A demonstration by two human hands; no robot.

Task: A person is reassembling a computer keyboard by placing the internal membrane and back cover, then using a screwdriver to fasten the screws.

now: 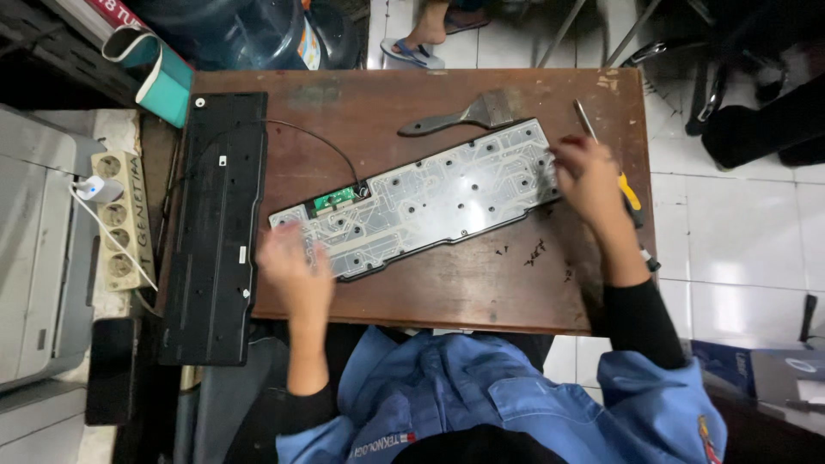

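An opened keyboard base (421, 202) lies slantwise on the brown wooden table (447, 292), with its clear membrane sheet and a small green circuit board (333, 200) exposed. My left hand (292, 266) rests on the sheet's near-left end; it is blurred. My right hand (584, 176) pinches the sheet's far-right edge. A thin black cable (318, 137) runs from the circuit board across the table.
The black keyboard cover (215, 228) lies along the table's left edge. A paintbrush (464, 116) sits behind the keyboard, a yellow-handled screwdriver (614, 172) at the right, small screws (534, 251) in front. A power strip (120, 219) and printer (34, 249) stand left. Another person's sandalled foot (417, 43) is beyond the table.
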